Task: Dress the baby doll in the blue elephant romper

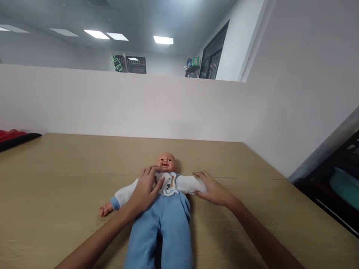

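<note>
A baby doll lies face up on the table, its head toward the far wall. It wears blue fleece trousers and a white top with a cartoon bird face on the chest. My left hand rests over the doll's shoulder and upper chest, fingers curved near the neck and thumb on the front. At the other side, my right hand grips the end of the outstretched white sleeve, and the doll's hand there is hidden. The other doll arm reaches left, its bare hand showing past a blue cuff.
The wide wooden table runs up to a low white wall. Something red with a black edge sits at the far left. Beyond the right edge is a dark rack holding a teal item.
</note>
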{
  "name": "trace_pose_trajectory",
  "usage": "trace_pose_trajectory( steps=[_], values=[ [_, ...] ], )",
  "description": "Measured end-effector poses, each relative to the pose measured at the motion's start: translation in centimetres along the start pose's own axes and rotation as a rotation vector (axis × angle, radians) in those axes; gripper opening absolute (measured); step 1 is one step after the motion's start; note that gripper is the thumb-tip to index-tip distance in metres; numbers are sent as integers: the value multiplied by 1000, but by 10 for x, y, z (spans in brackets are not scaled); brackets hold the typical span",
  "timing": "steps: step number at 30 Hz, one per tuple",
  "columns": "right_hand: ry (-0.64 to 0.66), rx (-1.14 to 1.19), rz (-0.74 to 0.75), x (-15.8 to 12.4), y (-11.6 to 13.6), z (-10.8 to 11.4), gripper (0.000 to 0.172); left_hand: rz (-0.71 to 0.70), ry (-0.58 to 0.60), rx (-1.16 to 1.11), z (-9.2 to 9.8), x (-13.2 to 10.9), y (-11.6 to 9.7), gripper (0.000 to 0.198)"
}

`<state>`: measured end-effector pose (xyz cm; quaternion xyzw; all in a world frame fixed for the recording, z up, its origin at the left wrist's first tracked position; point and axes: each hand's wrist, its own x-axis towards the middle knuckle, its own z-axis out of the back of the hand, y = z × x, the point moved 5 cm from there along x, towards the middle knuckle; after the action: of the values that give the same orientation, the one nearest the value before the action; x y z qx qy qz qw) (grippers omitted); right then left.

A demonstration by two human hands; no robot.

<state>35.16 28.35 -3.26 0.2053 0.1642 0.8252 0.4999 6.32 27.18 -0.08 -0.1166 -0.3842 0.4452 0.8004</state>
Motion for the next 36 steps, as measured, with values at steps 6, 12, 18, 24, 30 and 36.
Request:
trace_pose_trajectory(
  steps=[6,12,18,24,30,36],
  values=[
    [-212,123,66,-35,51,-27,25,230,9,-231,18,-57,34,26],
    [-114,720,-154,-30,46,-67,31,336,156,-296,16,-59,30,29],
    [-219,923,-273,-19,17,-71,38,450,283,-512,11,-50,30,34],
    [-426,573,-189,-23,9,-54,38,382,233,-364,6,-48,30,32],
    [-588,622,-259,-40,-12,-52,29,148,-7,58,13,-21,-6,18],
    [-797,753,-301,-45,-12,-52,30,-201,355,194,-56,34,-89,32]
  ],
)
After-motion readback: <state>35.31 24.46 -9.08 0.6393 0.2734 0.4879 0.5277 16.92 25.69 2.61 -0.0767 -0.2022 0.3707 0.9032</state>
